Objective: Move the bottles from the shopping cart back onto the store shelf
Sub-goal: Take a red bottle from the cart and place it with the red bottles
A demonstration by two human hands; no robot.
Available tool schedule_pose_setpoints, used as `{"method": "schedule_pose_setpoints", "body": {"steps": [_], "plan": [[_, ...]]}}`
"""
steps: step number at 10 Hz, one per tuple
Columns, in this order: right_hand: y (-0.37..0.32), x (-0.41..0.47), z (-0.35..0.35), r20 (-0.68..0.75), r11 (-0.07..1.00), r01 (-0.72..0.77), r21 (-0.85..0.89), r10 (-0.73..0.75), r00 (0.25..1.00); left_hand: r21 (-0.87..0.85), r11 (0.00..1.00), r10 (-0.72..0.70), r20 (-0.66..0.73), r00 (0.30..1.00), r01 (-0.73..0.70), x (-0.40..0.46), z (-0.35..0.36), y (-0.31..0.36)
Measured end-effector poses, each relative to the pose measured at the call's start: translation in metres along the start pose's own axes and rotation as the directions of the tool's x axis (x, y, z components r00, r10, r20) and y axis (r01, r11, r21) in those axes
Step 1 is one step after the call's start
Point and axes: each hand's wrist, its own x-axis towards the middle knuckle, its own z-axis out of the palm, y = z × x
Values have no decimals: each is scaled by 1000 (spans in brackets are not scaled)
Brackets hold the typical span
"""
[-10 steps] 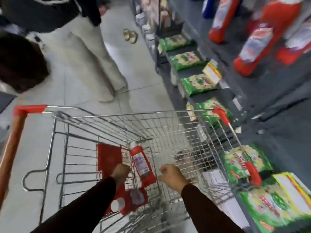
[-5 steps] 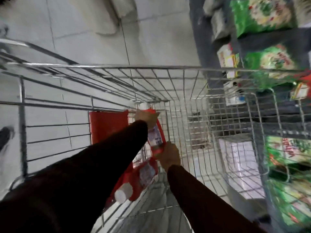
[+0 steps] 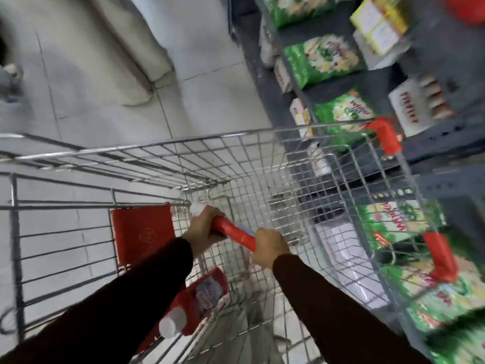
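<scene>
A red bottle [image 3: 232,231] with a white cap lies crosswise inside the wire shopping cart [image 3: 199,143], held at both ends. My left hand [image 3: 202,229] grips its cap end and my right hand [image 3: 270,248] grips its base. A second red bottle [image 3: 199,300] with a white cap and a label lies lower in the cart, under my left forearm. The grey store shelf [image 3: 425,143] runs along the right side of the cart.
Green packets [image 3: 322,59] and white boxes fill the shelf tiers at right. A red flap [image 3: 143,232] hangs on the cart's child-seat panel. Another person's pale trouser legs [image 3: 141,48] stand on the tiled floor ahead of the cart.
The held bottle has tipped from nearly upright to lying crosswise and lifted off the other bottle. My right hand has moved right along it. The view has swung toward the shelf.
</scene>
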Motion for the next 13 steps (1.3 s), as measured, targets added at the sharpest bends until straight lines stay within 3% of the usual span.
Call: {"method": "schedule_pose_setpoints", "body": {"steps": [1,3,5,6,7,8,9,11,13], "plan": [[13,-54,-35,-37,997,60,49,-58,998,-72,990,134,138,981,-124,-57,22,18],[36,-202,-96,-271,902,104,419,15,962,-99,895,434,424,795,-436,-195,80,86],[70,-351,-150,-622,799,294,524,123,774,-162,802,502,706,500,-575,-345,181,122],[90,-428,-167,-705,763,356,540,180,685,-154,655,532,790,306,-740,-415,249,139],[113,-509,-178,-827,708,506,493,199,526,-255,608,476,875,89,-752,-500,299,128],[131,-577,-185,-911,677,617,402,227,344,-332,597,322,933,-160,-731,-597,339,106],[145,-626,-195,-952,661,687,302,240,187,-388,603,240,921,-306,-697,-659,382,95],[171,-704,-205,-964,678,705,210,265,32,-410,580,90,891,-444,-704,-762,427,70],[179,-746,-208,-963,681,711,172,269,-25,-427,564,8,859,-512,-707,-808,438,61]]}}
